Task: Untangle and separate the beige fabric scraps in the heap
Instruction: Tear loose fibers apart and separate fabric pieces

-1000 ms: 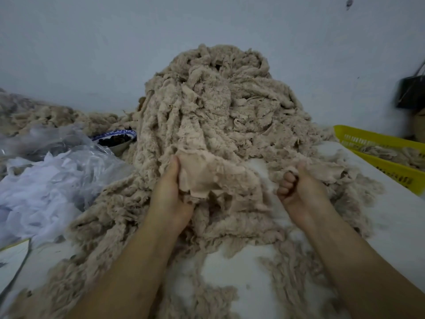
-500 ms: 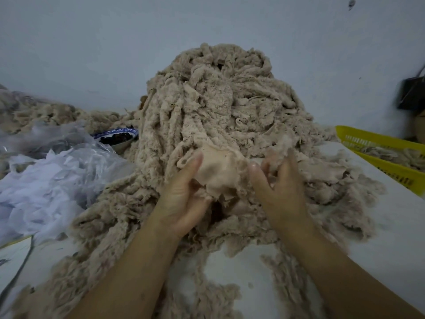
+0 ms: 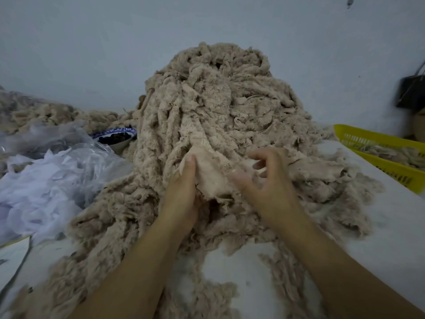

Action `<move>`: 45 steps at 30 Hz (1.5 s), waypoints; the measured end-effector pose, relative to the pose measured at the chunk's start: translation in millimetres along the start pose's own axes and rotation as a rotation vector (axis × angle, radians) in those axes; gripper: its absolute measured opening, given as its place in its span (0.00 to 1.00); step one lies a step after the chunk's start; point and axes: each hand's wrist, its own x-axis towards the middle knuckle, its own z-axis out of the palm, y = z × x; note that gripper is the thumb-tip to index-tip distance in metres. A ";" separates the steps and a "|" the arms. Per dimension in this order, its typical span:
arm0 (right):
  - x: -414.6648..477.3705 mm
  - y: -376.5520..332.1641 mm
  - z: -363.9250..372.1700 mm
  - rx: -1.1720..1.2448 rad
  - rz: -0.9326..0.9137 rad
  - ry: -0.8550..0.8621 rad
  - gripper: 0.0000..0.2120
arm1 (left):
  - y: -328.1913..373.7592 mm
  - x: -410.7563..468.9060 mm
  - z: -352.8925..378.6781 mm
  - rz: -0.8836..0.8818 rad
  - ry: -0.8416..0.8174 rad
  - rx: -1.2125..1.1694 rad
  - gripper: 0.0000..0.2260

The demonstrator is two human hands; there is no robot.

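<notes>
At the middle of the white table (image 3: 395, 229), the heap of beige fabric scraps (image 3: 218, 104) is rising in a tall, shaggy mound, its frayed, fuzzy strips tangling like rope and spilling outward over the tabletop. Against its near slope, the left hand (image 3: 184, 192) is pinching a smoother, flatter beige scrap (image 3: 212, 176), thumb pressing on top while the other fingers are hiding underneath. Just beside it, the right hand (image 3: 269, 183) is hovering, blurred, with its fingers (image 3: 259, 155) spread and half curled, nothing plainly caught between them. Off to the left, crumpled white scraps and clear plastic (image 3: 48, 183) are lying in a soft pile, partly covering a blue-patterned bowl (image 3: 116, 137) of dark contents. On the right, a yellow slotted basket (image 3: 381, 157) is holding more beige scraps, and a black bag (image 3: 411, 93) is hanging against the pale wall.
</notes>
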 end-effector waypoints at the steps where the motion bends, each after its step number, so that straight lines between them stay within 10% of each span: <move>1: -2.1 -1.6 3.2 -0.112 -0.102 -0.043 0.25 | 0.8 0.1 0.0 0.001 0.015 -0.024 0.13; 6: 4.3 18.3 7.5 -0.385 -0.099 -0.100 0.10 | 7.3 4.3 2.1 -0.003 0.118 -0.265 0.15; 14: 10.8 23.3 -1.4 0.737 0.542 -0.032 0.14 | 11.0 5.6 0.6 -0.148 -0.041 -0.610 0.24; 17: 10.4 17.1 3.3 0.873 0.564 -0.106 0.18 | 5.8 -0.7 3.3 -0.118 -0.222 -0.357 0.34; 21: 5.3 9.5 5.2 0.862 0.525 -0.295 0.20 | -11.3 -6.1 14.0 0.005 -0.263 0.042 0.18; 28: 14.6 21.1 -6.3 1.000 0.574 -0.115 0.22 | 7.2 6.1 -5.6 -0.079 -0.043 -0.350 0.16; 35: 8.3 23.0 0.2 0.261 0.364 -0.124 0.31 | -7.6 -3.2 3.3 0.190 -0.030 0.271 0.12; 45: 11.5 26.0 6.6 0.658 0.519 -0.035 0.15 | -12.0 -6.1 7.9 0.091 -0.211 0.129 0.07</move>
